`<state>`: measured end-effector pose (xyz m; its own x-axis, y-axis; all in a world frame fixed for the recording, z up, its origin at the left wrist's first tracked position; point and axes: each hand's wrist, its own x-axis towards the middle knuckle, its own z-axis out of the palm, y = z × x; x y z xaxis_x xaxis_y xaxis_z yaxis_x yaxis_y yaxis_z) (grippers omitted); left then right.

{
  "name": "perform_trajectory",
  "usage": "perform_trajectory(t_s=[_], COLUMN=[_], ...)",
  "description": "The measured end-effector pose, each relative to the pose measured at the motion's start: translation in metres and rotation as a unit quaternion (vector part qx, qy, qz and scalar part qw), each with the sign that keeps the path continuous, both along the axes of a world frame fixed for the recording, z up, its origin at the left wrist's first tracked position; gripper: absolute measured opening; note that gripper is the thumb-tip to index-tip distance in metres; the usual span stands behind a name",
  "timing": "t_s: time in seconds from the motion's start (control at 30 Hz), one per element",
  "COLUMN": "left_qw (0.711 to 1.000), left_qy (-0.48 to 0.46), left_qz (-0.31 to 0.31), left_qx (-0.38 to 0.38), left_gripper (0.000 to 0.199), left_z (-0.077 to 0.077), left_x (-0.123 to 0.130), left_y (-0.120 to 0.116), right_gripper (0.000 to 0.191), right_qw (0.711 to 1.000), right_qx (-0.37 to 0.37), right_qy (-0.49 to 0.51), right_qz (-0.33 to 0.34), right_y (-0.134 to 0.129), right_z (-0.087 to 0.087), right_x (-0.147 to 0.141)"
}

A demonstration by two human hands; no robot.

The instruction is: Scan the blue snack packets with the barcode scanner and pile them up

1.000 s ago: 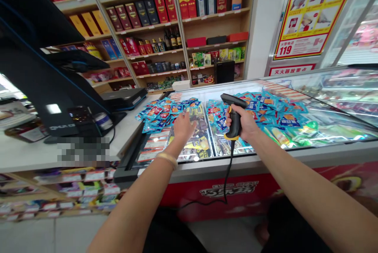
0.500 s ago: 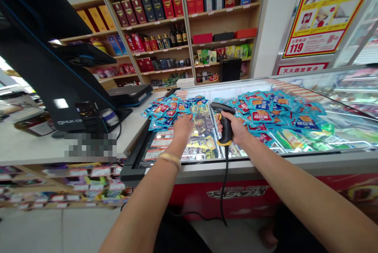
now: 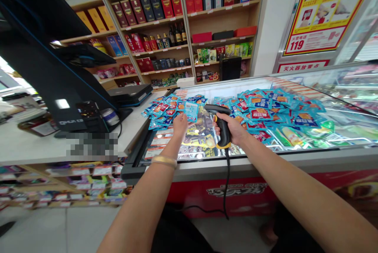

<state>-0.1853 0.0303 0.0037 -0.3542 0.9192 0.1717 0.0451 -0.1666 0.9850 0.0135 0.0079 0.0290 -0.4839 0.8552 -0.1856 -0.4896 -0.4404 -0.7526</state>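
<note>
My left hand (image 3: 180, 124) pinches a small light-blue snack packet (image 3: 191, 111), its printed back turned toward me, above the freezer's glass top. Wrapped in my right hand (image 3: 232, 128) is a black and yellow barcode scanner (image 3: 223, 131), its head pointing left toward the packet. A cord runs down from its handle over the freezer's front. Beside my left hand lies a pile of blue snack packets (image 3: 161, 112), some with red or dark-blue labels. A larger pile of the same packets (image 3: 260, 107) spreads over the glass to the right of the scanner.
The chest freezer (image 3: 206, 162) shows frozen goods under its glass. Left of it stands a white counter (image 3: 44, 146) with a dark checkout terminal (image 3: 67, 99). Shelves of boxes and bottles (image 3: 153, 9) line the back wall, beside a fire-safety poster (image 3: 325, 13).
The left hand has turned and lifted a packet, now seen in its fingers. My right hand has brought the scanner slightly left, nearer to it.
</note>
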Motion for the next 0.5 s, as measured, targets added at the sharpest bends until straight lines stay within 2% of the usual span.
perform_trajectory(t_s=[0.13,0.5], left_qw=[0.998,0.994], left_qy=[0.056,0.109], left_qz=[0.001,0.000], left_qx=[0.006,0.019], left_gripper=[0.019,0.019], left_z=[-0.0023,-0.0003], left_x=[0.0020,0.0059], left_y=[0.0008,-0.0003], right_gripper=[0.018,0.019], right_qw=[1.000,1.000], right_qx=[0.006,0.005], right_qy=[0.004,0.000], right_qz=[0.008,0.007], right_y=[-0.0012,0.0009], right_z=[0.0020,-0.0011], right_x=[-0.0005,-0.0011])
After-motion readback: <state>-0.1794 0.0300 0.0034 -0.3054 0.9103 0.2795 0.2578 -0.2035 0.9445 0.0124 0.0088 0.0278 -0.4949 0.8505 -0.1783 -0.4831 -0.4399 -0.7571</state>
